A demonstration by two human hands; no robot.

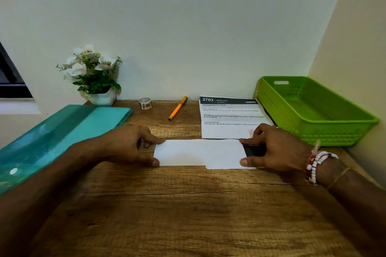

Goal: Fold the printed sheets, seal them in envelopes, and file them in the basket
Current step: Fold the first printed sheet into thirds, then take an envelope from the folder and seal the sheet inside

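A: Hands?

B: Both gripping. On my feed the left hand (129, 144) pinches the left end of the folded paper (194, 152), with the thumb at the near corner and the forefinger at the far one. The right hand (275, 148) pinches the right end the same way.

A: Where's the paper?

B: Flat on the desk (188, 204), spanning the gap between the two hands. The top is white. A dark printed strip (253, 150) shows under the right fingers, and a second white layer sticks out along the near right edge. I can't tell if the outer layer is an envelope.

A: Surroundings?

B: A printed sheet (229, 119) lies just beyond the right hand, its near edge against the folded paper. A green basket (313, 129) sits beyond and right of that hand. An orange pen (178, 108) and a tape roll (145, 103) are beyond the gap between the hands. A teal folder (69, 131) lies left of the left hand, with a flower pot (102, 98) beyond it. There are beaded bracelets (315, 165) on the right wrist.
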